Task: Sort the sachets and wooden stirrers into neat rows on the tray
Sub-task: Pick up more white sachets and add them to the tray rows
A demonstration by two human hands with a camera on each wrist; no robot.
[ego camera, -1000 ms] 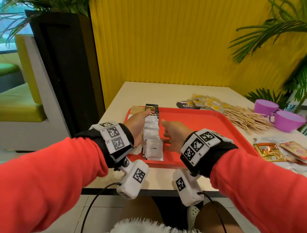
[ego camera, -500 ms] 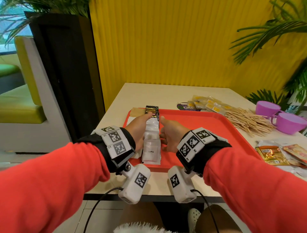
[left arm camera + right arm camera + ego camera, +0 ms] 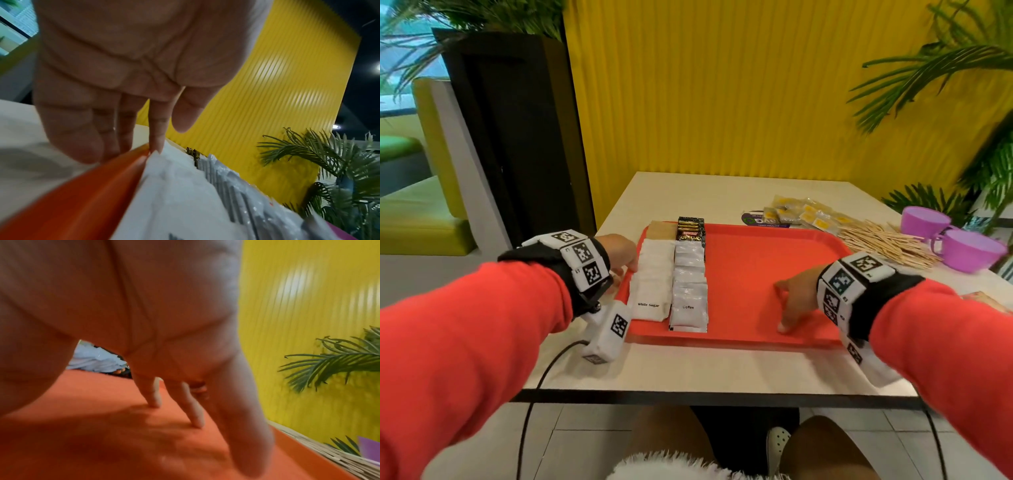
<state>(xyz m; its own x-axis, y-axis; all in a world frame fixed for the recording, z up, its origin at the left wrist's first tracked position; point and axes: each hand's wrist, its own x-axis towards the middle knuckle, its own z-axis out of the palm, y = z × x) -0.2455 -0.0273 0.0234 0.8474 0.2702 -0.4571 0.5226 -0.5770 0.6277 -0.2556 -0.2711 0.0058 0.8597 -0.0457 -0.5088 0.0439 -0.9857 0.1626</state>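
A red tray [image 3: 756, 274] lies on the cream table. At its left stand two rows: white sugar sachets [image 3: 652, 284] and silvery coffee sachets [image 3: 689, 287], with black Supremo sachets [image 3: 690, 230] and a brown sachet [image 3: 661, 230] behind them. My left hand [image 3: 625, 262] rests with straight fingers [image 3: 158, 129] at the tray's left rim [image 3: 86, 194], touching the sugar row [image 3: 174, 186]. My right hand [image 3: 796, 301] hovers open over the bare tray floor [image 3: 102, 426], fingertips [image 3: 195, 410] down on it, holding nothing. Wooden stirrers [image 3: 883, 243] lie piled beyond the tray's right edge.
Yellow sachets [image 3: 804, 214] and a purple packet [image 3: 760, 219] lie behind the tray. Two purple cups [image 3: 955, 240] stand at the far right. More sachets [image 3: 989, 301] lie by my right wrist. A yellow wall and plants stand behind; the table edge is near me.
Both hands have left the coffee sachet row. The left moved out to the tray's left rim; the right swung right over the bare tray floor.
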